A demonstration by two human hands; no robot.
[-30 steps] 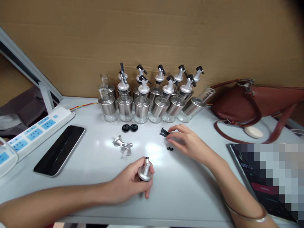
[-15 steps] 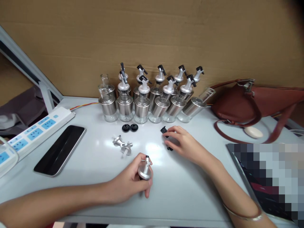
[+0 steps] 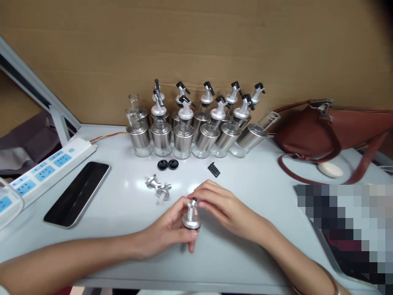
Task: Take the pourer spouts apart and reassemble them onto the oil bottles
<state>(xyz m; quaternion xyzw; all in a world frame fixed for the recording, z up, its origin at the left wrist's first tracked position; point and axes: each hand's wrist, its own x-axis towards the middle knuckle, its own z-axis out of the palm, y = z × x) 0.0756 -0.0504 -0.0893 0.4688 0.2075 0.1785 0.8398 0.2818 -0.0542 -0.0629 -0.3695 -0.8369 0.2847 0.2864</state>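
Low over the front middle of the table, my left hand [image 3: 172, 229] is closed around a silver bottle pourer [image 3: 192, 217], held upright with a black tip on its spout. My right hand [image 3: 227, 207] has its fingers drawn together at the top of that pourer; whatever they pinch is hidden. Beyond the hands lie small black levers [image 3: 214, 169], side by side. To the left, two loose silver pourer tops [image 3: 164, 191] rest on their sides, with two round black stoppers [image 3: 168, 164] behind them.
Several glass bottles with steel sleeves [image 3: 183, 137] stand along the cardboard back wall, most wearing pourers. On the left are a phone [image 3: 78, 194] and a white power strip [image 3: 46, 174]. A brown handbag [image 3: 303, 131], a white oval object [image 3: 330, 169] and a blurred-out screen [image 3: 344, 233] occupy the right.
My right hand has left the black levers and come left and nearer, up to the pourer's spout. My left hand keeps the pourer, now slightly turned.
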